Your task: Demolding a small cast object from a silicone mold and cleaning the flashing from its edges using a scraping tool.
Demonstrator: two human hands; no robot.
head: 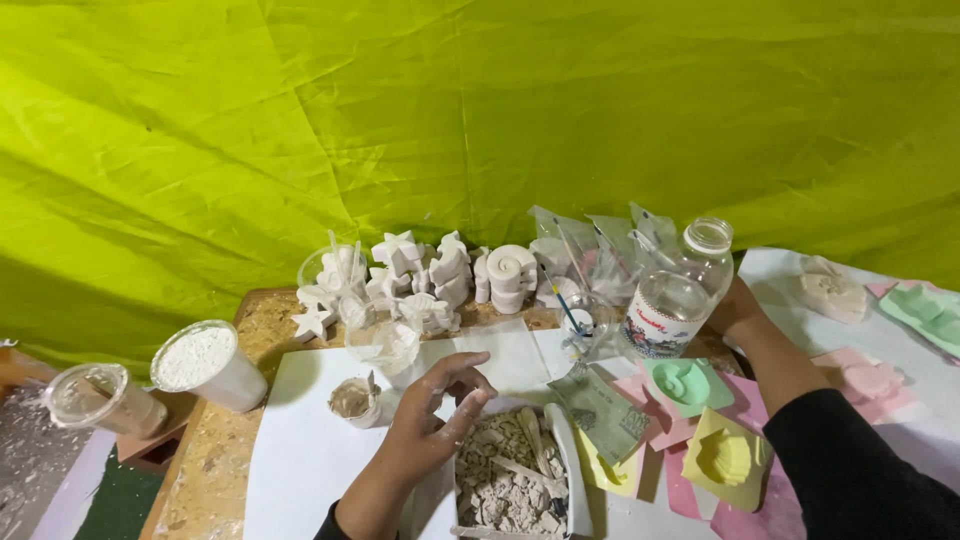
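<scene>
Low in the middle of the frame the left hand (425, 425) hovers over the rim of a white tub (565, 450) filled with broken plaster scraps (510, 480), its grip loosely curled and half open, thumb and fingers pinching a small pale plaster chip (468, 405). At centre right the right hand (735, 305) is wrapped from behind around a clear plastic bottle (678, 295) with its cap off, standing upright on the table (215, 470); the grip is closed on the bottle, which looks nearly empty. Just left of the left hand sits a small cup (355, 400) with greyish wet mix, and above it a clear cup (383, 345) holding a whitish residue. At lower left a white tub (208, 365) is full of white powder, beside a lidded clear cup (100, 398) with a beige fill. Behind, in the centre, white plaster casts (440, 270) of stars and shells stand in a cluster. At lower right lie a green shell mould (683, 383) and a yellow shell mould (728, 458) on pink sheets
</scene>
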